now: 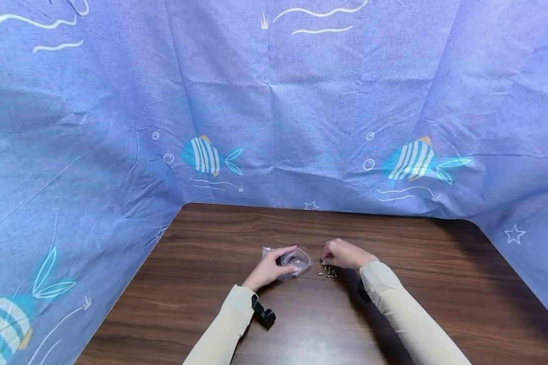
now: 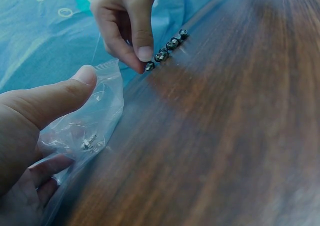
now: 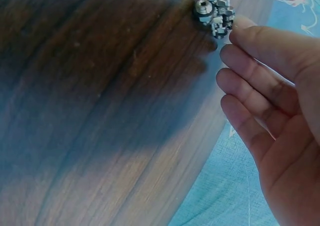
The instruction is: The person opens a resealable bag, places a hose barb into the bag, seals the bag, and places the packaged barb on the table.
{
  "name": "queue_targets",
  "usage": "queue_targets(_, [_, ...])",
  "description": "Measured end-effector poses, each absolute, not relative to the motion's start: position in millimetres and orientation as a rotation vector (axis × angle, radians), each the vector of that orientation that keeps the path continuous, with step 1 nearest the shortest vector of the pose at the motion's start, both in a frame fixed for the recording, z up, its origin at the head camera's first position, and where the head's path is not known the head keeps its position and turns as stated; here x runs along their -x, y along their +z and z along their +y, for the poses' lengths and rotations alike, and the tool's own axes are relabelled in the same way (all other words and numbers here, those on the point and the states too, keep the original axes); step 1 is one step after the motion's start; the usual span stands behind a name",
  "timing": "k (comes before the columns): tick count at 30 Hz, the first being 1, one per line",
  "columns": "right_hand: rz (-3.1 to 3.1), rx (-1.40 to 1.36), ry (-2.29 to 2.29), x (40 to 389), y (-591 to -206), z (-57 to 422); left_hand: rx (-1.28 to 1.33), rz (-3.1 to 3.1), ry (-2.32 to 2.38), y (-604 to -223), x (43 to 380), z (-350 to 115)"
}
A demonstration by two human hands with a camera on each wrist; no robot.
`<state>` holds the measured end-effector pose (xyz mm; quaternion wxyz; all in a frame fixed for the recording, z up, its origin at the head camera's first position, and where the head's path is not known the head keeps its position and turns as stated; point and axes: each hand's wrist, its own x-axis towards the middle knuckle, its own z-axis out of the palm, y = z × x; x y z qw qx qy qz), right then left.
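My left hand (image 1: 270,268) holds a clear plastic bag (image 1: 301,261) at its mouth, thumb on one side and fingers on the other. Inside the bag, a small shiny metal piece (image 2: 89,142) shows in the left wrist view. To the right, my right hand (image 1: 344,253) reaches down to a loose cluster of small metal screws (image 1: 331,272) on the table. Its thumb and forefinger pinch one small metal screw (image 2: 149,65) at the cluster's edge. Several more screws (image 3: 215,10) sit by the fingertips in the right wrist view, some with a socket hole on top.
A brown wood-grain table (image 1: 201,243) lies under both hands. Blue cloth (image 1: 315,116) printed with fish hangs behind its far edge and along both sides. Black wrist straps (image 1: 264,315) circle both sleeves.
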<state>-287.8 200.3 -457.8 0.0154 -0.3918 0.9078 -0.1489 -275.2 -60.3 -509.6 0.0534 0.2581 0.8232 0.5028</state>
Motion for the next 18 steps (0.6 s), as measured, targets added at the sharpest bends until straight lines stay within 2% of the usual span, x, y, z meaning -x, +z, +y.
queue_targets(18, [2.845, 1.198, -0.43, 287.0, -457.2, 198.6, -0.787, 2.507, 1.519, -508.7, 274.4, -59.6])
